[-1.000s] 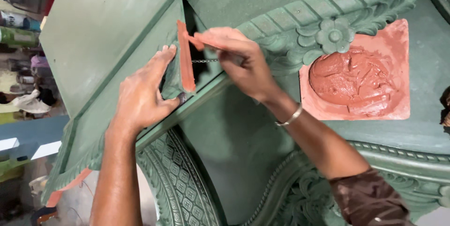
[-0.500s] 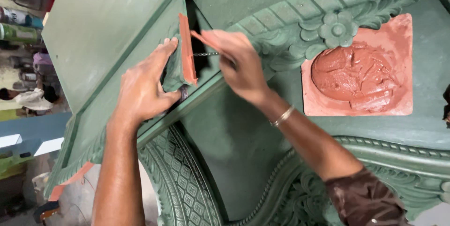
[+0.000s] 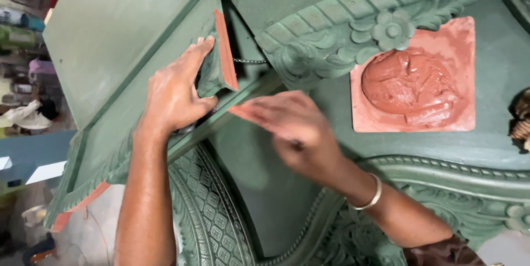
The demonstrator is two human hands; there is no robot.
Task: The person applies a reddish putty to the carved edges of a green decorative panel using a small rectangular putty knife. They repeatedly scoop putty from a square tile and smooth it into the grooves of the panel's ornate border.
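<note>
Head view: the green-painted carved wooden panel piece with a terracotta-red cut edge (image 3: 220, 62) is gripped at its end by the left hand (image 3: 174, 92), fingers curled around it, its long axis running up and away from the wrist. The right hand (image 3: 292, 128), blurred, is seen just right of and below that edge, fingers closed on a thin reddish stick-like tool (image 3: 243, 112) whose tip is pointed left toward the gap between the panel piece and the green carved floral moulding (image 3: 353, 34). The left hand is the nearer to the red edge.
</note>
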